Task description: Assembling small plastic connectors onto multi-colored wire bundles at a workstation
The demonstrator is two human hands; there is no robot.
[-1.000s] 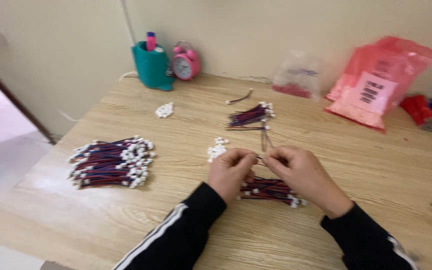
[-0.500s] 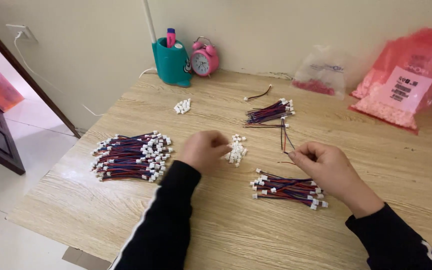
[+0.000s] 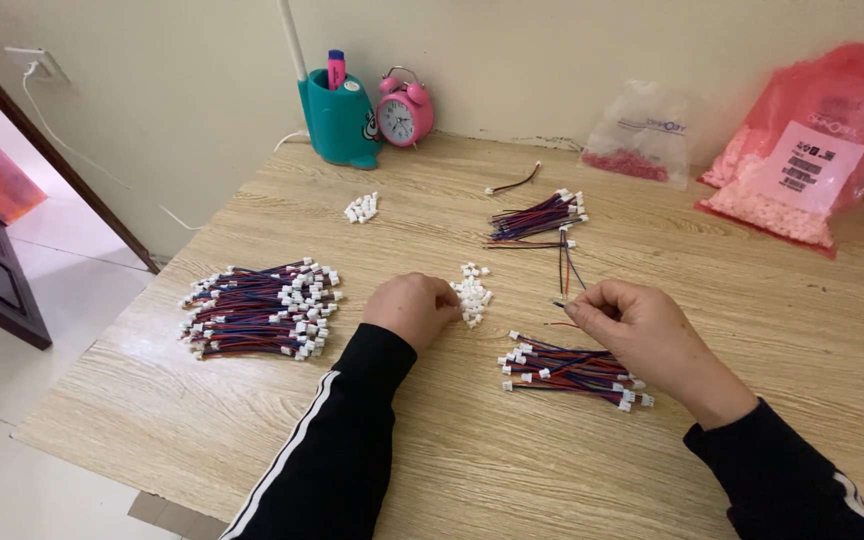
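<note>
My left hand (image 3: pixel 411 308) rests curled on the wooden table (image 3: pixel 422 450), its fingertips at a small heap of white plastic connectors (image 3: pixel 472 293). My right hand (image 3: pixel 642 335) pinches a thin red, blue and black wire lead (image 3: pixel 564 272) that runs away from me toward a far bundle of wires (image 3: pixel 537 218). Just below my right hand lies a short bundle of wires with white plugs (image 3: pixel 572 372). A large pile of the same plugged wires (image 3: pixel 262 308) lies to the left of my left hand.
A teal pen cup (image 3: pixel 341 118) and a pink alarm clock (image 3: pixel 404 108) stand at the back by the wall. More white connectors (image 3: pixel 361 208) and a single lead (image 3: pixel 514 182) lie beyond. A clear bag (image 3: pixel 642 135) and pink bags (image 3: pixel 802 150) sit back right. The table's left edge drops to floor.
My hands, together at first, have parted: the left went to the white connector heap, the right stays holding a wire lead. The view moved closer and to the right.
</note>
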